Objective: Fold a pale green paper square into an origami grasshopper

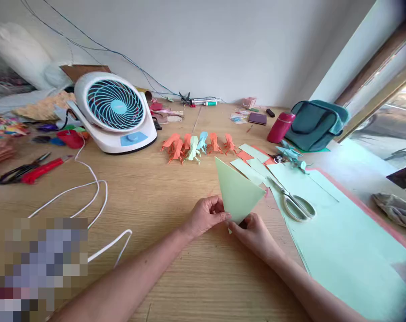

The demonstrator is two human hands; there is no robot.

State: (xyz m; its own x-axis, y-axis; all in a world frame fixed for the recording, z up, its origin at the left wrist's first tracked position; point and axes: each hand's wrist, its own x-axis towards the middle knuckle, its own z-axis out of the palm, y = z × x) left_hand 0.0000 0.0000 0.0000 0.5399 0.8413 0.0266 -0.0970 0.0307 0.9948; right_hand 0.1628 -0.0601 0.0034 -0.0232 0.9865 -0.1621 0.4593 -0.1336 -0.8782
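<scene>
Over the worktop (169, 192): green paper (239, 190) is held up.
Left hand (207, 215): closed, paper's left edge pinched.
Right hand (254, 232): closed, paper's lower part pinched.

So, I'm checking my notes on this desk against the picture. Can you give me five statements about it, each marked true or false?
1. The left hand and right hand both hold the pale green paper piece. True.
2. The right hand grips the scissors. False: they lie on the large pale green sheets.
3. The pink bottle is beside the teal bag. True.
4. The folded paper figures near the middle are all orange. False: one is pale green and one is blue.
5. The white electric fan is left of those figures. True.
</scene>
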